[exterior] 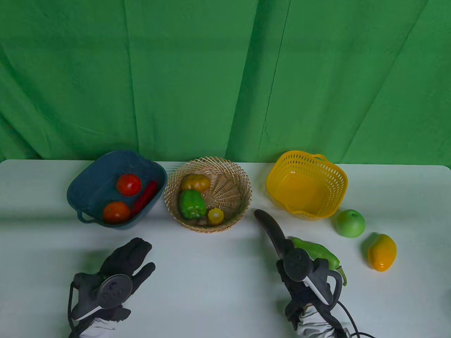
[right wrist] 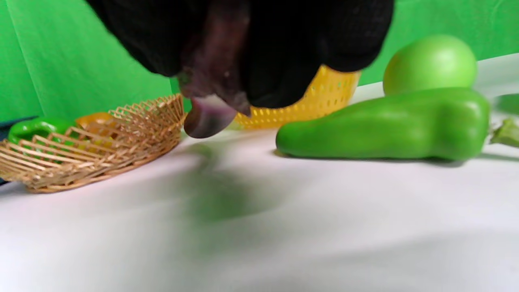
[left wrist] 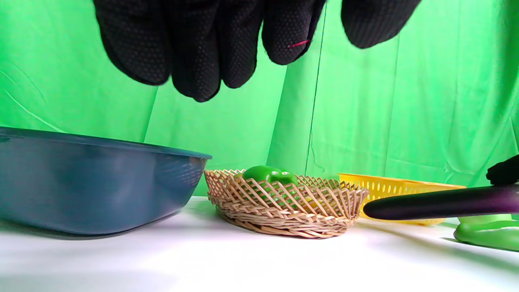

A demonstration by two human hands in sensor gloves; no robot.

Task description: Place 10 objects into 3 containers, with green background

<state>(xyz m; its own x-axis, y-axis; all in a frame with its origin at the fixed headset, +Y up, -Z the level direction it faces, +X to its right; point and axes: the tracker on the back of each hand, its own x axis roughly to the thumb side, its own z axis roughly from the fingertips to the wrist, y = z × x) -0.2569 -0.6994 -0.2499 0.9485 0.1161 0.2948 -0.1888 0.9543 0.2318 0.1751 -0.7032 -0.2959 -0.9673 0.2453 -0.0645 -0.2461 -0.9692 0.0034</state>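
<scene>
Blue basket (exterior: 92, 183): near the table's back edge, left; holds two red tomatoes (exterior: 128, 184) and a red chili (exterior: 144, 196).
Wicker basket (exterior: 239, 183): back edge, middle; holds a yellow-orange pepper (exterior: 196, 182), a green bell pepper (exterior: 192, 204) and a small yellow pepper (exterior: 215, 216).
Yellow basket (exterior: 331, 179): back edge, right of middle, nothing visible inside.
Eggplant (exterior: 269, 225): dark purple, long, lifted clear of the table in the right hand (exterior: 303, 267), tip toward the wicker basket.
Long green pepper (exterior: 319, 251): lying flat just beside that hand, stem toward the front edge.
Green apple (exterior: 350, 223): just right of the yellow basket.
Mango (exterior: 382, 252): yellow-orange, nearer the right edge.
</scene>
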